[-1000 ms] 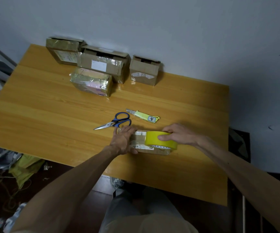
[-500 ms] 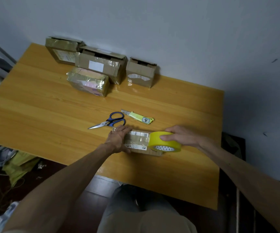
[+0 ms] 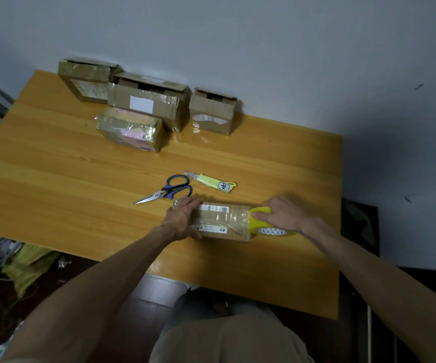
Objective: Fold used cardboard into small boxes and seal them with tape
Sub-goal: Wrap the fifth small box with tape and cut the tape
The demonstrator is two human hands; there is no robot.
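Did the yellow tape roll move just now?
Yes. The tape roll slid right along the small box, from in front of the utility knife to the box's right end, gripped by the right hand.

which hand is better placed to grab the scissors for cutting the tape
Left, likely. The left hand lies flat on the small box, its fingers just short of the scissors, and holds nothing. The right hand grips the yellow tape roll at the box's other end, farther from them.
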